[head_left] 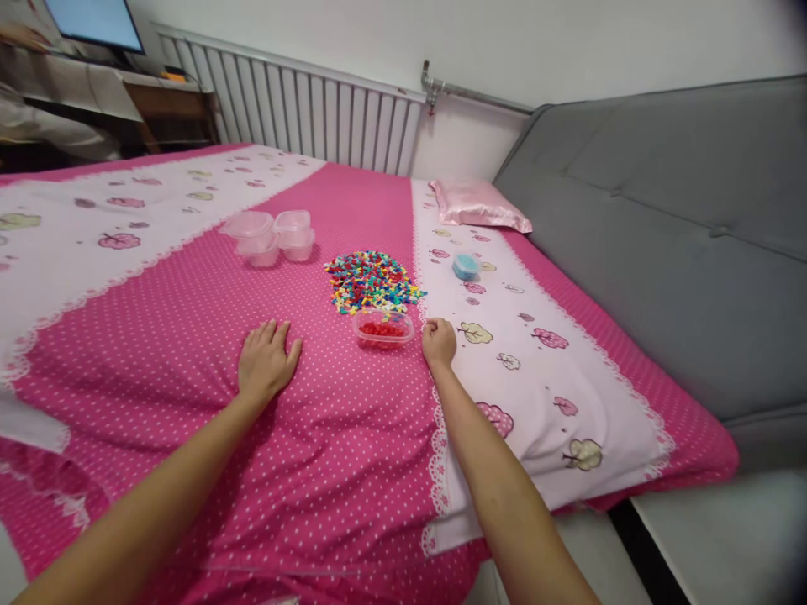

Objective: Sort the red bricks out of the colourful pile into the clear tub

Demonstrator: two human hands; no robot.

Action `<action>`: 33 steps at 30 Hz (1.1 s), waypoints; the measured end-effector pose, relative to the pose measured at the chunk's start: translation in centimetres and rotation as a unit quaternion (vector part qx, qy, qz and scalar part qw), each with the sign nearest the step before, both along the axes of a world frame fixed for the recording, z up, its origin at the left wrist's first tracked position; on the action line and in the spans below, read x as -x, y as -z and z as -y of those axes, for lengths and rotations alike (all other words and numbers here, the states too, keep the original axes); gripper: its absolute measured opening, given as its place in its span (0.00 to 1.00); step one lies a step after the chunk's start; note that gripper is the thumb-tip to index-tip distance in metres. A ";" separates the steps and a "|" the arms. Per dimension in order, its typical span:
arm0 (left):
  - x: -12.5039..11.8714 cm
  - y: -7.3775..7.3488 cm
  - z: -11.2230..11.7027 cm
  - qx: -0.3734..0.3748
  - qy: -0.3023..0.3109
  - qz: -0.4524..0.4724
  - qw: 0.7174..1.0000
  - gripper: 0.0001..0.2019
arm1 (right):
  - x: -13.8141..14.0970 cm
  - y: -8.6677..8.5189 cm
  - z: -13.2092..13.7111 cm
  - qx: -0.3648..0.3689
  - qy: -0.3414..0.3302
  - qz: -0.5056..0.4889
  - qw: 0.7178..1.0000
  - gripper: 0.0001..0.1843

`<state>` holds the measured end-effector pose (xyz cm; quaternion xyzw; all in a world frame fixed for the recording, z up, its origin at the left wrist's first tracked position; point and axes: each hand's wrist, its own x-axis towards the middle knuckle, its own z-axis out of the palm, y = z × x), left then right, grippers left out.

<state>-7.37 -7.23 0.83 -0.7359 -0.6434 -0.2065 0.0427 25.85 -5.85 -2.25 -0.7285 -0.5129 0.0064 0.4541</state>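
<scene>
My left hand (268, 361) lies flat on the pink polka-dot bedspread (353, 437), fingers stretched out and nothing in it. To the right of the clear plastic container (383, 338), which holds red beads (382, 329), rests my right hand (440, 342). Its fingers are curled closed, and whatever they may hold is hidden. Just behind the container spreads a pile of small mixed-colour beads (371, 281), in red, blue, yellow, green and white. A lidded container of light blue beads (466, 267) sits farther right, on the white printed strip.
Several clear containers (261, 239) stand stacked to the left of the pile. A pink pillow (479, 205) lies near the grey headboard (681, 193). Behind the bed are a radiator (303, 105) and a pipe. At far left, a person's hand (22, 36) is by a desk with a monitor (94, 23).
</scene>
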 end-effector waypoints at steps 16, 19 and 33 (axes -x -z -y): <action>0.4 0.7 0.3 -0.035 -0.009 0.000 0.999 0.30 | 0.7 0.2 -0.4 0.038 0.019 0.092 0.995 0.12; 0.4 0.9 0.4 -0.035 -0.010 0.000 0.999 0.30 | 0.8 0.4 -0.5 0.041 0.021 0.097 0.994 0.12; 0.6 1.1 0.4 -0.038 -0.007 0.030 0.999 0.29 | 1.2 0.4 -0.6 0.058 0.036 0.128 0.989 0.12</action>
